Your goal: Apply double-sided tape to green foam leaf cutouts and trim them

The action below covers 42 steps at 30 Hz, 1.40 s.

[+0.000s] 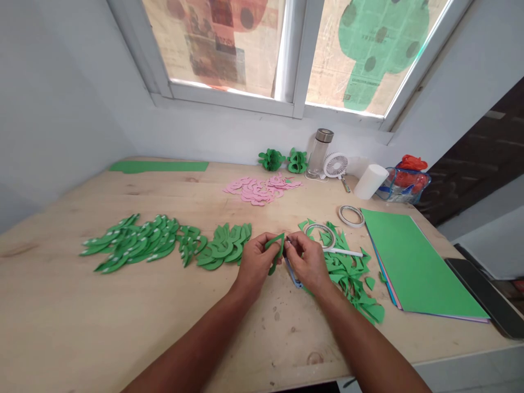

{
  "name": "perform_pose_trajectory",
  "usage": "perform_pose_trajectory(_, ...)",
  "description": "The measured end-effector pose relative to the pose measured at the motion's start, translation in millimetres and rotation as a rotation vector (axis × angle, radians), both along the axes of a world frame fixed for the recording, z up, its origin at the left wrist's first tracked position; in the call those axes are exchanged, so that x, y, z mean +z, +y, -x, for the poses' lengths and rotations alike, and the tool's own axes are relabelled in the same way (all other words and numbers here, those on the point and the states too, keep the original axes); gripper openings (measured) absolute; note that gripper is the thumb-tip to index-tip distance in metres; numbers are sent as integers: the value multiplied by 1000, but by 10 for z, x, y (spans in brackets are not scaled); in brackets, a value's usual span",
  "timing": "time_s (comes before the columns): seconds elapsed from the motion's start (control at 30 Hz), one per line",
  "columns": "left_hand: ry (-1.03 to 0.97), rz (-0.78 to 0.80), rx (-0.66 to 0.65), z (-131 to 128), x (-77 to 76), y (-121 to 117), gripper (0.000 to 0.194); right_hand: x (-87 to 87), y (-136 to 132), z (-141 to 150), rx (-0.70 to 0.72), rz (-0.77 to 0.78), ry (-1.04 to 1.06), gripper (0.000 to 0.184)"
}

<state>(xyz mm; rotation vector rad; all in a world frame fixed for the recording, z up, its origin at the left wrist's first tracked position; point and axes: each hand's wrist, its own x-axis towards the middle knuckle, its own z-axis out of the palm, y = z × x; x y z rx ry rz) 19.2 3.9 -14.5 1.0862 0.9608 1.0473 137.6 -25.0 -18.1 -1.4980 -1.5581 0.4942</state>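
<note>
My left hand [258,256] pinches a folded piece of green paper [280,243] with a curved cut-out shape, held up over the front middle of the table. Close against it, my right hand [305,255] is closed, and a small dark tip [288,239] shows at its fingers; the rest of that thing is hidden. A blue-grey tool [295,279] with a loop at its end pokes out below, between the hands; its kind is unclear. Left of my hands lie stacked green paper cut-outs [223,248]. Green paper scraps [347,273] spread beside my right forearm.
Green cut-outs with white strips [135,243] lie left. Behind are pink cut-outs [257,190], green paper ornaments [271,160], a bottle [319,153] and a small fan [335,165]. Tape rolls [351,216], a white pen [346,252], paper sheets [417,262] and a black phone-like slab [483,297] are right.
</note>
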Motion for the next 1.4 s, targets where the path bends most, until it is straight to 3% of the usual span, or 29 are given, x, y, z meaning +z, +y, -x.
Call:
perform_pose_trajectory(0.47,28,-14,66,-6,85,-31,18,10,-9,2,-3,11,-14,18)
perform_pose_trajectory(1.4,-53,11,27,-9,11,6,13,-5,4,-16,5,1,73,13)
